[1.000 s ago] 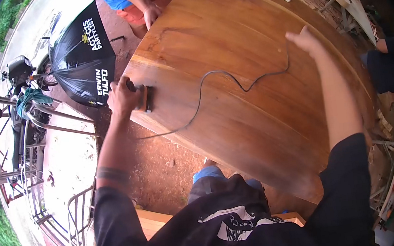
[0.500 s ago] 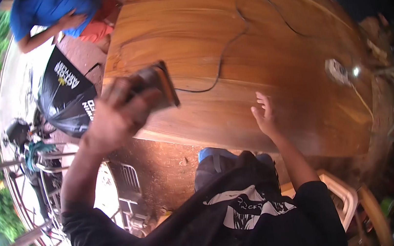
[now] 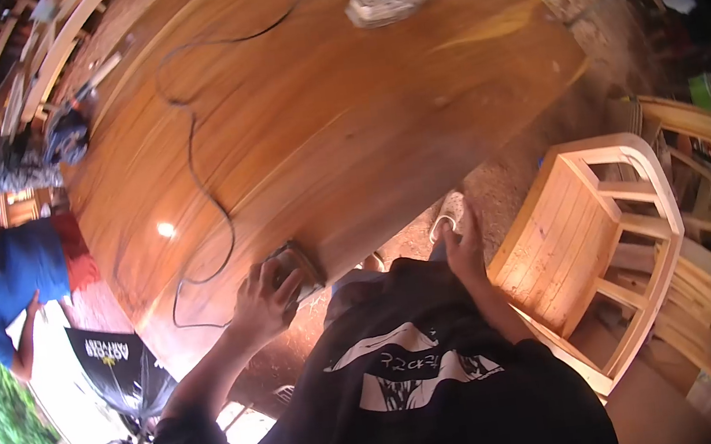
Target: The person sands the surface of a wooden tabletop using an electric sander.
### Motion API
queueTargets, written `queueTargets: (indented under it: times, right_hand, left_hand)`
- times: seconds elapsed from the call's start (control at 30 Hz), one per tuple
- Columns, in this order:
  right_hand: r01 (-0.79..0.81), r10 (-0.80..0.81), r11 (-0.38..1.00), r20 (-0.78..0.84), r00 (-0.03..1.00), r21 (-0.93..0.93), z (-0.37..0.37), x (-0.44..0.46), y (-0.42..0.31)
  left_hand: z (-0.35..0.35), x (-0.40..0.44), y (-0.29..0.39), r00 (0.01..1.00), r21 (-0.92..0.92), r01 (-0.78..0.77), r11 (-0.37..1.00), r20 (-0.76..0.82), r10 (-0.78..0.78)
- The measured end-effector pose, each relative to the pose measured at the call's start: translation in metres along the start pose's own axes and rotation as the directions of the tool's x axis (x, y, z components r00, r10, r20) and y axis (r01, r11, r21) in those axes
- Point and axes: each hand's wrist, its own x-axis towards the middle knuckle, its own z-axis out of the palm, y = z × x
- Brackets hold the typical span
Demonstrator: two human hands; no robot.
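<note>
My left hand [image 3: 266, 302] is wrapped around a dark corded palm sander [image 3: 297, 267]. The sander rests at the near edge of a large polished wooden slab tabletop [image 3: 328, 145]. Its black cord [image 3: 194, 153] curls across the wood to the left and runs up to the far side. My right hand [image 3: 466, 244] hangs just off the edge of the slab, fingers apart and holding nothing.
A white power strip [image 3: 382, 6] with a yellow cable lies on the far part of the slab. A wooden chair frame [image 3: 632, 232] stands at right. A person in a blue shirt [image 3: 19, 263] and a black umbrella [image 3: 120, 366] are at left. Stacked timber [image 3: 702, 295] lies beyond the chair.
My left hand has brought the sander down from above the slab onto its near edge. My right hand has moved off the tabletop. The view has turned to the right.
</note>
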Motion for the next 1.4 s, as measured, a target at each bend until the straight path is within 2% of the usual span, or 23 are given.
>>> queueTargets:
  times: [0.07, 0.17, 0.2, 0.3, 0.4, 0.43, 0.5, 0.53, 0.57, 0.6, 0.63, 0.67, 0.73, 0.77, 0.8, 0.83, 0.93, 1.03, 1.13, 1.17, 1.27, 1.4]
  right_hand:
    - [-0.047, 0.049, 0.994, -0.018, 0.999, 0.099, 0.009, 0.001, 0.018]
    - [-0.061, 0.065, 0.987, -0.022, 0.998, 0.147, -0.004, 0.027, 0.031]
    - [-0.066, 0.07, 0.984, -0.018, 0.997, 0.168, -0.014, 0.038, 0.038]
    - [-0.14, 0.177, 0.948, -0.107, 0.978, 0.287, -0.037, 0.061, 0.081]
    - [-0.298, 0.372, 0.865, -0.12, 0.92, 0.403, -0.071, 0.065, 0.148]
    - [-0.379, 0.477, 0.82, -0.146, 0.867, 0.429, -0.07, 0.059, 0.184]
    - [-0.605, 0.675, 0.712, -0.11, 0.729, 0.357, -0.098, 0.043, 0.229]
    - [-0.541, 0.657, 0.722, -0.179, 0.732, 0.431, -0.074, 0.011, 0.291]
    - [-0.68, 0.761, 0.627, -0.112, 0.639, 0.38, -0.101, 0.003, 0.295]
    - [-0.685, 0.778, 0.617, -0.17, 0.604, 0.388, -0.113, -0.011, 0.308]
    - [-0.723, 0.821, 0.554, -0.126, 0.557, 0.411, -0.129, -0.022, 0.317]
    - [-0.72, 0.84, 0.529, -0.156, 0.52, 0.45, -0.118, -0.051, 0.346]
    - [-0.834, 0.919, 0.376, -0.046, 0.393, 0.404, -0.138, -0.066, 0.347]
    - [-0.835, 0.929, 0.357, -0.071, 0.362, 0.418, -0.125, -0.087, 0.359]
    - [-0.8, 0.962, 0.213, 0.022, 0.271, 0.561, -0.083, -0.14, 0.4]
    - [-0.689, 0.934, -0.1, 0.307, 0.183, 0.718, -0.083, -0.161, 0.407]
    - [-0.217, 0.863, -0.28, 0.344, 0.37, 0.935, -0.011, -0.253, 0.419]
    - [-0.623, 0.931, -0.322, 0.358, -0.07, 0.713, -0.05, -0.217, 0.345]
    - [-0.587, 0.916, -0.311, 0.401, 0.025, 0.747, -0.055, -0.227, 0.325]
    - [-0.523, 0.904, -0.391, 0.424, -0.061, 0.757, -0.063, -0.22, 0.317]
    - [-0.565, 0.891, -0.423, 0.439, -0.117, 0.708, -0.091, -0.195, 0.309]
    - [-0.545, 0.919, -0.36, 0.388, -0.068, 0.757, -0.101, -0.176, 0.318]
  left_hand:
    - [-0.005, 0.022, 0.008, 0.996, 0.009, -0.081, 0.997, 0.039, 0.08]
    - [-0.001, 0.062, 0.031, 0.984, 0.029, -0.151, 0.988, 0.099, 0.147]
    - [-0.003, 0.091, 0.048, 0.977, 0.031, -0.213, 0.976, 0.015, 0.213]
    - [0.012, 0.17, 0.093, 0.953, 0.032, -0.296, 0.955, -0.052, 0.297]
    - [0.022, 0.251, 0.14, 0.954, 0.033, -0.299, 0.954, -0.005, 0.299]
    - [0.023, 0.278, 0.156, 0.965, 0.023, -0.257, 0.966, 0.053, 0.256]
    - [0.023, 0.33, 0.187, 0.964, 0.055, -0.264, 0.963, 0.052, 0.261]
    - [0.023, 0.357, 0.2, 0.962, 0.069, -0.271, 0.96, 0.045, 0.268]
    - [0.027, 0.382, 0.209, 0.962, 0.066, -0.273, 0.96, 0.025, 0.272]
    - [0.035, 0.404, 0.216, 0.962, 0.056, -0.271, 0.961, 0.005, 0.272]
    - [0.041, 0.426, 0.225, 0.963, 0.042, -0.267, 0.963, -0.019, 0.268]
    - [0.043, 0.447, 0.238, 0.968, 0.039, -0.25, 0.967, -0.004, 0.251]
    - [0.04, 0.495, 0.264, 0.974, 0.04, -0.226, 0.973, 0.021, 0.226]
    - [0.041, 0.52, 0.276, 0.973, 0.045, -0.231, 0.972, 0.012, 0.231]
    - [0.043, 0.543, 0.287, 0.971, 0.048, -0.237, 0.97, 0.007, 0.237]
    - [0.044, 0.565, 0.296, 0.969, 0.048, -0.245, 0.968, 0.001, 0.245]
    - [0.049, 0.629, 0.319, 0.96, 0.048, -0.28, 0.959, 0.003, 0.28]
    - [0.057, 0.691, 0.338, 0.936, 0.098, -0.351, 0.931, -0.007, 0.353]
    - [0.061, 0.745, 0.36, 0.932, 0.074, -0.361, 0.93, -0.011, 0.363]
    - [0.061, 0.761, 0.367, 0.936, 0.078, -0.351, 0.933, 0.002, 0.352]
    - [0.059, 0.807, 0.387, 0.941, 0.092, -0.337, 0.937, 0.031, 0.336]
    - [0.06, 0.853, 0.408, 0.949, 0.129, -0.314, 0.941, 0.027, 0.313]
